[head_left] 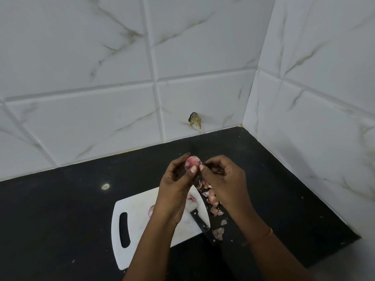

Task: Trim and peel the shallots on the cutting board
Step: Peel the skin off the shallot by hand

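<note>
The left hand (178, 179) holds a shallot (192, 163) up off the board, fingers curled round its far side and the thumb pressed on its near side, so the bulb is cradled at the fingertips with most of its pink surface exposed; holding it in the air like this seems meant to let it be turned freely while the skin comes away. The right hand (221, 177) sits just beside it, fingers bent inward with thumb and forefinger meeting at the shallot's right edge, apparently pinching a bit of skin to pull it off, though the skin itself is too small to make out. Below the hands lies a white cutting board (134, 226) on the black bench (60, 209), its handle slot toward the left. A second shallot (151, 211) rests on the board, half hidden behind the left wrist, probably waiting its turn or already done; I cannot tell which. A black-handled knife (199, 221) lies across the board's right corner, handle hanging off toward the person, put down within reach since peeling needs both hands. Papery peels (213, 201) are strewn on the bench just right of the board, which keeps the cutting surface mostly free of scraps.
</note>
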`<move>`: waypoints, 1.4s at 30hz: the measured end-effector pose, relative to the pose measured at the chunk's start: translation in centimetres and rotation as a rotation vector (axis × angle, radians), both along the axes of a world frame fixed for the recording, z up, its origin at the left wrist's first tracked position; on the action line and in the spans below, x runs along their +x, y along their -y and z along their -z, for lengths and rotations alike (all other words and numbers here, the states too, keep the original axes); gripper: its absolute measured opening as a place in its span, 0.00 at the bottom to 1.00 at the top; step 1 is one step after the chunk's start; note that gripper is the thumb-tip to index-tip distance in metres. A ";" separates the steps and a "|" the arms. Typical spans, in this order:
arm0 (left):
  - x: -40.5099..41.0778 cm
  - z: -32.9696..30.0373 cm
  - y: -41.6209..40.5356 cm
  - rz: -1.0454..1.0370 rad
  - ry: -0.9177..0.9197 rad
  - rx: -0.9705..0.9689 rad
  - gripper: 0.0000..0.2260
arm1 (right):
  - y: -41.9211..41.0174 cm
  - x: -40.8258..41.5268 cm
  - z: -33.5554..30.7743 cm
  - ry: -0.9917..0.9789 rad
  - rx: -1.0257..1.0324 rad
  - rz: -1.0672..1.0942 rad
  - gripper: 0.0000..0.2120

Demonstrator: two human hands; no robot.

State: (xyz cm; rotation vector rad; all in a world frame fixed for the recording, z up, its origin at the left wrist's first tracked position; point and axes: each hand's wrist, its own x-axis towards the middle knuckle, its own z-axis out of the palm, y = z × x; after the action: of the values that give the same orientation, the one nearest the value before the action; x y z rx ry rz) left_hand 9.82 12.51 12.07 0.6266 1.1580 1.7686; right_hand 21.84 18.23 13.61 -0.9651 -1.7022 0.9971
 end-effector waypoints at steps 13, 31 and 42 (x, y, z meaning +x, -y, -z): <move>-0.2 0.2 0.1 -0.017 -0.033 -0.004 0.22 | -0.3 -0.1 0.1 0.013 0.063 0.005 0.02; -0.5 -0.4 0.8 0.026 0.270 -0.079 0.16 | -1.9 1.2 1.9 -0.101 -0.259 0.159 0.05; -1.6 -0.6 0.6 0.072 -0.155 0.045 0.20 | 0.1 -0.8 -1.5 -0.021 0.050 -0.061 0.07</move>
State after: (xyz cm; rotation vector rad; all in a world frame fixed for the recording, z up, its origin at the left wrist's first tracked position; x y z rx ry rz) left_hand 8.18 11.88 12.70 0.8340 1.1871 1.7132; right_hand 20.99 18.12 15.07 -0.8726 -1.7401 0.9962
